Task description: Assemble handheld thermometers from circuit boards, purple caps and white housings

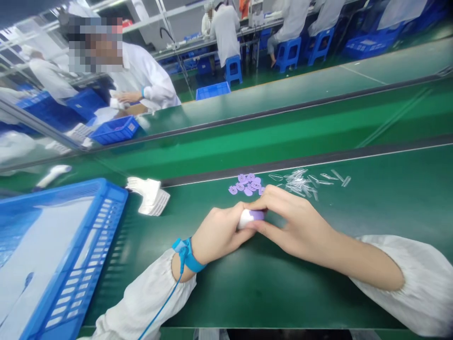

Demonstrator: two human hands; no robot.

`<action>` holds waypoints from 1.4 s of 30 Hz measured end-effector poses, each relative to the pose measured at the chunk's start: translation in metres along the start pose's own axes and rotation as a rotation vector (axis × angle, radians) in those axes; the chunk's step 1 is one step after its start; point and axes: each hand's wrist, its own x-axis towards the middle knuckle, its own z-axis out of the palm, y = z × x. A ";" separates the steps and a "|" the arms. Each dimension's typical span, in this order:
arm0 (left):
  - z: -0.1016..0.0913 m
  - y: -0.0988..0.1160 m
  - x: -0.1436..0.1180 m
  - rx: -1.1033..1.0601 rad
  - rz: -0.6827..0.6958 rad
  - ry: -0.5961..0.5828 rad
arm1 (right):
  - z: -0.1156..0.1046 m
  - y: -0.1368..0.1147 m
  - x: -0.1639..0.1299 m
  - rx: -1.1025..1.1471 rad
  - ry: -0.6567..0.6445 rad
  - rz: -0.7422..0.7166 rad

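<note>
Between my two hands is a small white part with a purple end piece (250,218). My left hand (220,232) is closed round its white end, and a blue wrist strap with a cord circles that wrist. The fingers of my right hand (295,219) pinch the purple end from the other side. Just beyond the hands lies a loose group of flat purple pieces (247,183). To the right of them several thin clear plastic strips (299,182) are scattered. The fingers hide part of the held piece.
A blue perforated crate (115,193) with white sheet material stands at the left. Beside it rests a stack of white shaped parts (150,196). A green conveyor channel (226,137) runs across behind the bench. Opposite, a co-worker in white (148,78) handles something near a blue bin (116,130).
</note>
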 end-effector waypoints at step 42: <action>0.045 -0.031 -0.021 -0.067 -0.013 0.133 | 0.034 0.049 -0.058 0.067 -0.174 0.307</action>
